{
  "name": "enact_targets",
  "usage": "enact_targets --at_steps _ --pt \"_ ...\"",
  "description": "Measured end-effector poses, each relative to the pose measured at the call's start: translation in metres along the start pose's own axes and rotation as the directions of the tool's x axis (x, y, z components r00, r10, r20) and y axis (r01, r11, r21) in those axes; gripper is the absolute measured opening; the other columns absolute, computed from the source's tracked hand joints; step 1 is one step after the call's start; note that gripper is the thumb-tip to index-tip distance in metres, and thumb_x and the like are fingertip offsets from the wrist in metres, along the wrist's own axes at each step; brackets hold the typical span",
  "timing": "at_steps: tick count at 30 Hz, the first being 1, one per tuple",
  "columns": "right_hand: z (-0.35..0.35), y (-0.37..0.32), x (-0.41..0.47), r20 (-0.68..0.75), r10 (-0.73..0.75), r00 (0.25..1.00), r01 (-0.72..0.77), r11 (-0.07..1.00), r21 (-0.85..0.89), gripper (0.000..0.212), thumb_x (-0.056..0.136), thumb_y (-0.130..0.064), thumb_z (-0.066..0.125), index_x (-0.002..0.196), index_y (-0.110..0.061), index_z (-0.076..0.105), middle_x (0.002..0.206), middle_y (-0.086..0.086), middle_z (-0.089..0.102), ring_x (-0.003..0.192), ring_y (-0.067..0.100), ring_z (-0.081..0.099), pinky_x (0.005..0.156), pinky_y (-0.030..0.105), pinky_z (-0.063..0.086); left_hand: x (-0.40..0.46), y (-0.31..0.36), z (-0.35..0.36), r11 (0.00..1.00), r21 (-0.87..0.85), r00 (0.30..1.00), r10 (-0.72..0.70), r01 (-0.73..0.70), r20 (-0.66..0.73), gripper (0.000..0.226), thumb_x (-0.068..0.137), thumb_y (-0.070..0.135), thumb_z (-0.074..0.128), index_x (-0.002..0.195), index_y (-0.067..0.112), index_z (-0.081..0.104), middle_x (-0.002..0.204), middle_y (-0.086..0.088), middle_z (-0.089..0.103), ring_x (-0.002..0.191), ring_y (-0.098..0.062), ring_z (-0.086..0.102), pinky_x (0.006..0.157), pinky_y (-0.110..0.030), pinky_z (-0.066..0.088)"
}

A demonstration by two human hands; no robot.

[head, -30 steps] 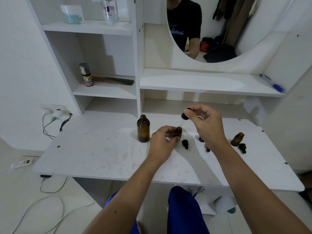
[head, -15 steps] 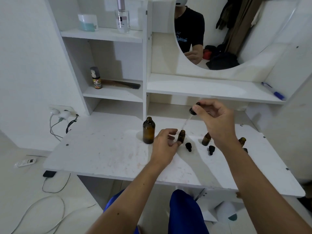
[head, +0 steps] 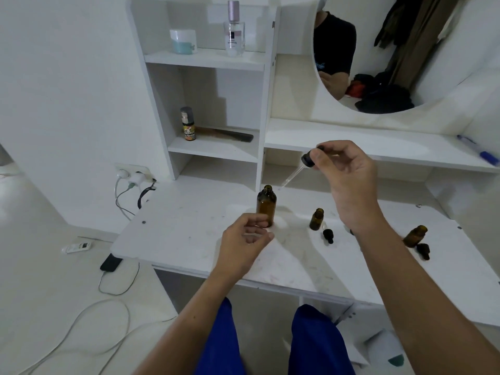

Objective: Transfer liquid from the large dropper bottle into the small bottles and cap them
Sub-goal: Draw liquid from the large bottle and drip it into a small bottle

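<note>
The large amber bottle [head: 266, 204] stands uncapped on the white desk [head: 189, 234]. My right hand [head: 349, 182] pinches the black-capped dropper [head: 307, 160] in the air, its glass tip slanting down to just right of the large bottle's mouth. My left hand [head: 244, 240] hovers just in front of the large bottle with its fingers loosely curled, holding nothing. A small amber bottle [head: 316, 219] stands uncapped right of the large one, a black cap [head: 328, 235] lying beside it. Another small bottle [head: 415, 235] and cap [head: 423, 250] sit further right.
Shelves behind the desk hold a spray can [head: 187, 123], a comb [head: 230, 133], a jar [head: 183, 41] and a perfume bottle [head: 234, 31]. A pen [head: 477, 152] lies on the right shelf. A mirror [head: 378, 50] hangs above. Cables and a phone [head: 111, 262] lie on the floor to the left.
My left hand let go of the small bottle and moved left in front of the large one. My right hand carried the dropper from over the small bottle to beside the large bottle's mouth.
</note>
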State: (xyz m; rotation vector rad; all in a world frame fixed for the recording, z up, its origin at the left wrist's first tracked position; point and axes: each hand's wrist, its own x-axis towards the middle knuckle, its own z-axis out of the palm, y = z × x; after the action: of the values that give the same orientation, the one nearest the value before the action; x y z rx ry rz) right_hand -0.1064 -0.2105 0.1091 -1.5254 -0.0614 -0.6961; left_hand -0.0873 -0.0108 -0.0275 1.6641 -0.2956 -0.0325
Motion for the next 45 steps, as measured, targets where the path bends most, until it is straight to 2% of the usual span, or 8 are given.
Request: enact_targets --at_steps 7,10,13,16,19,23,37,45 --pt "0.018 0.005 0.006 0.019 0.014 1.0 -0.014 1.0 -0.012 0.014 0.093 -0.005 0.08 0.095 -0.018 0.074 0.091 -0.004 0.078 0.089 0.015 0.077 0.094 0.038 0.063 0.009 -0.002 0.004 0.999 0.036 0.99 -0.011 0.016 -0.138 0.069 0.081 0.028 0.089 0.14 0.025 0.053 0.133 0.012 0.059 0.117 -0.007 0.06 0.093 -0.019 0.053" --pt "0.024 0.01 0.007 0.037 0.013 0.999 -0.011 0.999 -0.044 0.012 0.093 -0.006 0.08 0.096 -0.015 0.073 0.092 -0.003 0.078 0.087 0.013 0.078 0.089 0.029 0.062 0.017 -0.002 0.007 0.999 0.022 0.991 -0.035 0.038 -0.126 0.072 0.081 0.028 0.089 0.143 0.026 0.052 0.139 0.012 0.057 0.119 -0.01 0.06 0.094 -0.016 0.049" --pt "0.028 0.013 0.007 0.087 0.018 0.996 -0.009 0.994 -0.104 0.013 0.092 -0.003 0.08 0.1 -0.009 0.072 0.091 -0.002 0.076 0.083 0.005 0.076 0.082 0.016 0.058 0.025 -0.001 0.01 1.0 0.028 0.993 -0.009 0.012 -0.12 0.063 0.083 0.023 0.087 0.137 0.025 0.056 0.134 0.01 0.063 0.117 -0.009 0.063 0.097 -0.019 0.053" --pt "0.032 0.018 0.008 0.121 0.023 0.992 -0.005 0.989 -0.148 0.013 0.091 -0.002 0.081 0.099 -0.007 0.072 0.09 -0.002 0.075 0.082 0.003 0.074 0.082 0.015 0.057 0.031 -0.001 0.01 0.999 0.037 0.992 -0.003 0.008 -0.13 0.053 0.083 0.017 0.086 0.128 0.025 0.059 0.125 0.008 0.068 0.111 -0.009 0.066 0.099 -0.025 0.057" --pt "0.036 0.022 0.01 0.144 0.044 0.989 -0.019 0.985 -0.172 0.013 0.091 -0.004 0.081 0.1 -0.01 0.073 0.092 -0.001 0.076 0.084 0.004 0.074 0.083 0.016 0.057 0.033 -0.001 0.011 1.0 0.019 0.991 -0.006 0.009 -0.132 0.05 0.083 0.014 0.086 0.123 0.028 0.058 0.12 0.008 0.068 0.108 -0.008 0.068 0.092 -0.018 0.056" --pt "0.04 0.031 0.008 0.175 0.119 0.977 -0.082 0.975 -0.204 0.016 0.092 -0.006 0.081 0.108 -0.007 0.078 0.092 -0.002 0.078 0.083 -0.002 0.075 0.079 0.011 0.056 0.033 -0.004 0.011 1.0 0.009 0.991 0.0 0.001 -0.133 0.049 0.084 0.013 0.085 0.125 0.025 0.059 0.12 0.008 0.069 0.108 -0.008 0.068 0.094 -0.021 0.057" --pt "0.044 0.041 0.007 0.176 0.206 0.963 -0.16 0.957 -0.244 0.008 0.088 -0.004 0.084 0.093 -0.002 0.078 0.085 0.0 0.08 0.078 0.003 0.076 0.078 0.013 0.056 0.033 -0.003 0.011 0.999 0.039 0.992 0.005 0.0 -0.129 0.048 0.086 0.016 0.083 0.126 0.025 0.059 0.119 0.014 0.068 0.108 -0.005 0.067 0.087 -0.01 0.053" --pt "0.043 0.04 0.01 0.192 0.211 0.958 -0.155 0.95 -0.272 0.007 0.089 -0.012 0.085 0.088 -0.014 0.079 0.083 -0.005 0.081 0.081 0.005 0.077 0.081 0.014 0.057 0.033 -0.003 0.01 0.999 0.048 0.992 0.018 -0.012 -0.128 0.046 0.087 0.014 0.082 0.125 0.026 0.058 0.115 0.016 0.066 0.104 -0.001 0.065 0.082 -0.004 0.05"
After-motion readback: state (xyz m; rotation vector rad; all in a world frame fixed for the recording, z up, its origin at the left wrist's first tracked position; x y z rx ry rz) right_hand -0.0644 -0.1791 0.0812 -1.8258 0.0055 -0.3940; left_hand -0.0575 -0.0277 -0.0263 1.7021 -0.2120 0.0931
